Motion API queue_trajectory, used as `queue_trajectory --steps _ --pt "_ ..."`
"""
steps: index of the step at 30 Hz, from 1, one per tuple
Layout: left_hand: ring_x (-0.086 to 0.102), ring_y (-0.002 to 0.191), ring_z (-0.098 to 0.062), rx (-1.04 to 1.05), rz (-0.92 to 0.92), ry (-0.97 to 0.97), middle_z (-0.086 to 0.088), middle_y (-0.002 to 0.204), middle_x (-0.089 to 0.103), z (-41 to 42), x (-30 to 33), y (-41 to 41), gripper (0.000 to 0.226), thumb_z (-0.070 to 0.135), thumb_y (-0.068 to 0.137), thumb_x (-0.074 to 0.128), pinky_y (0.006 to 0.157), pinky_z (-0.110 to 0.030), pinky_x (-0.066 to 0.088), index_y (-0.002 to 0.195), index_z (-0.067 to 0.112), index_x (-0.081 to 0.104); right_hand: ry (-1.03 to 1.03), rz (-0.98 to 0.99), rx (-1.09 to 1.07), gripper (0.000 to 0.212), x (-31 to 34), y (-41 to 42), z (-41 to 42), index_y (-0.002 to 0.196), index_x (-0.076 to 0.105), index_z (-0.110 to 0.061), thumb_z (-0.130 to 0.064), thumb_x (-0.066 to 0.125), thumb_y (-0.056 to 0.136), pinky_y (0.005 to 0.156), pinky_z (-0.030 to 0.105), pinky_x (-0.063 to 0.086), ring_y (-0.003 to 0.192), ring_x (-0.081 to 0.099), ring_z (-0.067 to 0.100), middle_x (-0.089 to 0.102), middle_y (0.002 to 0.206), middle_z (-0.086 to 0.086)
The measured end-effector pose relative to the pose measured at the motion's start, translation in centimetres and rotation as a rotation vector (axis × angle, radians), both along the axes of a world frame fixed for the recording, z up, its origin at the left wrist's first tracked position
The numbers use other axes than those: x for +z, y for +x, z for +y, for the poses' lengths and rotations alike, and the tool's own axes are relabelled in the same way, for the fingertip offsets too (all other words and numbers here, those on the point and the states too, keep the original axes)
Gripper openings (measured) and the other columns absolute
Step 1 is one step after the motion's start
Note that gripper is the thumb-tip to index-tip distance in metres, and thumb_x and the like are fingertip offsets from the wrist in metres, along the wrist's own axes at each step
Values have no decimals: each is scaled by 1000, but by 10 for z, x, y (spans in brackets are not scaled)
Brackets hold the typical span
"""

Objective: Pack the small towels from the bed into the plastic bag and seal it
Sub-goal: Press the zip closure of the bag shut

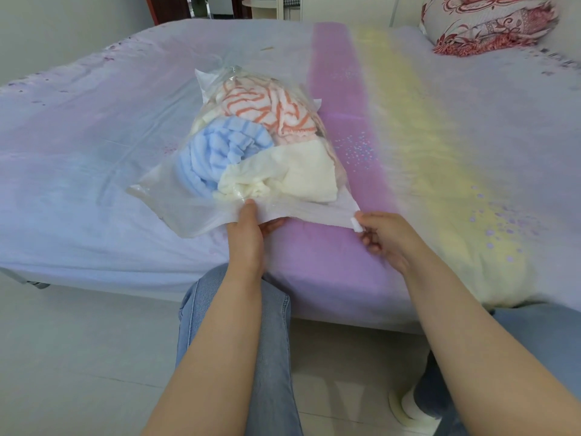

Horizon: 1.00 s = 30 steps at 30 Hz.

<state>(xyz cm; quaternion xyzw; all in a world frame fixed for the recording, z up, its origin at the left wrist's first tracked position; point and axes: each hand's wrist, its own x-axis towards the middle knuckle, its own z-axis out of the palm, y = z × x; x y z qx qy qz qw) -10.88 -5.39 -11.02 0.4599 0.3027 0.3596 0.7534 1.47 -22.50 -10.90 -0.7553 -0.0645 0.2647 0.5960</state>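
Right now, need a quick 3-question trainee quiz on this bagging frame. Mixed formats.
1. True or false: the blue towel is inside the plastic bag.
2. What does the right hand pinch? A) a pillow B) the small white slider at the bag's near corner C) a loose towel
3. Fill in: the left hand grips the bag's near ____.

Key: 1 true. 2 B, the slider. 3 edge; its thumb lies on top, fingers underneath.
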Motion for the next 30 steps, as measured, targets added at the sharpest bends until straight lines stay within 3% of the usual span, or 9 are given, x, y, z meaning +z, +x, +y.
queue_trajectory --steps 2,4,6,10,13,16,20,24,30 --pt "72 89 -24 68 -8 -34 -5 99 73 2 -4 0 22 16 95 47 82 -48 59 108 16 65 49 39 6 23 -11 -10 -8 72 61 -12 -21 59 93 38 19 29 44 43 10 54 52 0" --pt "71 92 -28 81 -6 -71 -13 107 70 2 -7 -2 28 21 95 46 79 -46 60 115 10 64 17 -10 40 30 -21 -22 -13 68 58 -12 -25 55 96 41 21 32 46 46 14 50 48 -1" --pt "71 77 -26 20 9 -99 -14 102 69 -3 -5 -7 31 34 101 42 68 -39 62 108 13 64 8 -32 47 32 -27 -27 -17 72 56 -11 -26 49 99 44 24 33 46 45 16 47 44 -1" --pt "69 62 -20 -262 179 38 -10 77 74 -17 -4 -13 83 78 81 17 52 -28 54 90 13 69 83 6 36 28 -29 -25 -20 78 53 -12 -27 44 101 48 27 30 45 38 17 36 44 -3" --pt "53 45 -6 -479 406 449 1 55 64 -48 -12 -6 67 63 94 27 51 -27 41 57 21 65 143 12 33 27 -31 -30 -18 82 49 -9 -26 43 101 48 29 27 45 32 16 31 50 2" --pt "56 56 2 -709 536 707 9 54 65 -80 -23 7 51 47 98 47 70 -22 42 57 23 65 123 -63 33 37 -36 -39 -13 69 48 -11 -26 41 102 43 25 28 38 32 13 37 43 2" --pt "60 58 8 -616 513 609 6 50 65 -87 -23 17 51 43 96 54 72 -14 40 53 17 63 83 -119 -1 39 -47 -50 -5 68 51 -13 -24 37 103 41 22 29 36 35 8 40 41 -2" --pt "56 51 7 -717 447 512 5 46 61 -85 -22 11 50 36 100 50 56 -4 38 55 16 59 183 -80 -44 44 -48 -55 -5 61 41 -14 -27 38 103 39 21 27 38 33 11 36 44 0" --pt "50 43 10 -776 550 526 16 40 54 -84 -16 11 45 40 100 50 48 -4 34 60 19 57 267 75 -50 41 -55 -59 -8 66 44 -13 -31 40 103 42 24 23 41 30 13 32 40 -6"
